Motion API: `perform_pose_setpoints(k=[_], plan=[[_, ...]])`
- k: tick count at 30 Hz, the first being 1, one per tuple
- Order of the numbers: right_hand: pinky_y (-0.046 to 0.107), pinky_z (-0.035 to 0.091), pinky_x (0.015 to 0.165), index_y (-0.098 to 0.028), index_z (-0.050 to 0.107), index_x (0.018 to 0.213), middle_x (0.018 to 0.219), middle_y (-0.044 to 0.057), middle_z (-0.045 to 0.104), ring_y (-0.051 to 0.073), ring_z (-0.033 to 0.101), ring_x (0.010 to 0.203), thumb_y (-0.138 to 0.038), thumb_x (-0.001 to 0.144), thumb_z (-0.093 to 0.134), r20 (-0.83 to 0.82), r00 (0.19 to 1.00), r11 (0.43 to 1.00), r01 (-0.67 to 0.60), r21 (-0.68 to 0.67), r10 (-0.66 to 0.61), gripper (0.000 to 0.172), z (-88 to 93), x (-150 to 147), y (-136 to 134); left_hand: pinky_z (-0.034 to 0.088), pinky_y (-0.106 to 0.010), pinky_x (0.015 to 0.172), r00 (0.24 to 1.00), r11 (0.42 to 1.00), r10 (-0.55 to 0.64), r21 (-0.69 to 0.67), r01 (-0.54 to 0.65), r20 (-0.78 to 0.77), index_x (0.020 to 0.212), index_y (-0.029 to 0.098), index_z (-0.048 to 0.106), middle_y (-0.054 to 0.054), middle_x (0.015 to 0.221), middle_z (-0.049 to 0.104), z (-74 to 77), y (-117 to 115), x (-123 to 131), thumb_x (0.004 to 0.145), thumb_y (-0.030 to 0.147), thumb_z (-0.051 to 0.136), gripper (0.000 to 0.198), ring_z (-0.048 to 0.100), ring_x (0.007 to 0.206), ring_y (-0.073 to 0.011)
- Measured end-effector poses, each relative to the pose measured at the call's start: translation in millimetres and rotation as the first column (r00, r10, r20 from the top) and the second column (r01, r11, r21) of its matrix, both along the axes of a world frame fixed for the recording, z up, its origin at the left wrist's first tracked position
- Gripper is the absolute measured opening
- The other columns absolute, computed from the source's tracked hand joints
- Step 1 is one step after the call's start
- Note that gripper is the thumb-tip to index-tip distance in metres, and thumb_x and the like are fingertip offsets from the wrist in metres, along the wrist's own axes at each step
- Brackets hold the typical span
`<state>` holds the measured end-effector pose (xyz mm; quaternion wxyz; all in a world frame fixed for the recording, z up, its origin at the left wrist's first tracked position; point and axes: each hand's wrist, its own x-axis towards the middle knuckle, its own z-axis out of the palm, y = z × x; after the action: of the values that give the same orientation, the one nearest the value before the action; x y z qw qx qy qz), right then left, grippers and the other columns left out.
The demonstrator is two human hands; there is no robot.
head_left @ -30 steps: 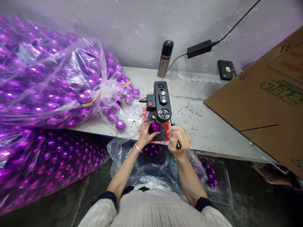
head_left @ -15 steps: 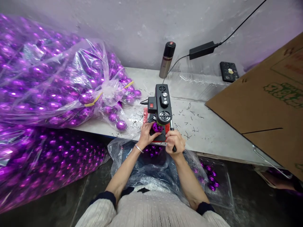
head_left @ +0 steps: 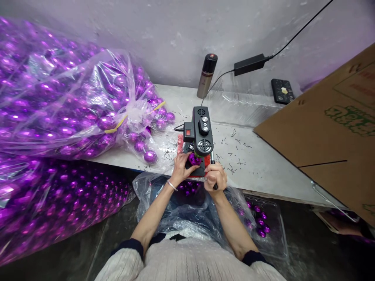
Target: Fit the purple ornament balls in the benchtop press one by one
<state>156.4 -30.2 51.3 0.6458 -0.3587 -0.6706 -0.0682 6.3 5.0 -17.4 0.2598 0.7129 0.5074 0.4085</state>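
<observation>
A shiny purple ball point(head_left: 194, 159) sits under the head of a small black press machine point(head_left: 202, 130), gripped between the thumb and fingers of my left hand point(head_left: 182, 168). My right hand point(head_left: 216, 176) is wrapped round the machine's lever handle point(head_left: 215, 185), whose black end pokes out below the fist. The machine's dark base stands on a red mat point(head_left: 180, 143). Its head covers the top of the ball, so their contact is hidden. Below the table edge, more purple balls point(head_left: 189, 188) lie in clear plastic over my lap.
Large clear bags of purple balls point(head_left: 70, 105) fill the left side. A spray can point(head_left: 207, 76) stands behind the machine, near a black power adapter point(head_left: 249, 64). On the right are a cardboard box point(head_left: 325, 132) and a black phone-like object point(head_left: 282, 91). Dark scraps litter the white table point(head_left: 258, 164).
Both hands keep their hold on the ball and the lever. My right hand has shifted very slightly left; otherwise only the camera view has moved a little.
</observation>
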Motion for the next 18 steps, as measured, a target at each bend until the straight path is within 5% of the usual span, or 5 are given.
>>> perform_pose_setpoints(k=[12, 18], plan=[[0.032, 0.05, 0.063, -0.024, 0.049, 0.076, 0.072, -0.001, 0.058, 0.013, 0.059, 0.06, -0.026, 0.105, 0.038, 0.035, 0.999, 1.0, -0.024, 0.012, 0.024, 0.031, -8.5, -2, 1, 0.049, -0.049, 0.104, 1.0, 0.998, 0.013, 0.065, -0.012, -0.008, 0.132, 0.02, 0.066, -0.014, 0.117, 0.072, -8.0, 2, 1, 0.085, 0.057, 0.078, 0.061, 0.064, 0.116, -0.0322], [0.029, 0.045, 0.058, -0.023, 0.051, 0.071, 0.069, -0.001, 0.061, 0.013, 0.06, 0.063, -0.015, 0.1, 0.046, -0.019, 1.0, 0.996, 0.0, -0.093, -0.002, 0.03, 41.3, -1, -3, 0.052, -0.048, 0.102, 0.999, 0.991, 0.006, 0.135, -0.001, -0.039, 0.133, 0.019, 0.063, -0.014, 0.119, 0.072, -10.8, 6, 0, 0.087, 0.059, 0.076, 0.062, 0.067, 0.114, -0.0304]])
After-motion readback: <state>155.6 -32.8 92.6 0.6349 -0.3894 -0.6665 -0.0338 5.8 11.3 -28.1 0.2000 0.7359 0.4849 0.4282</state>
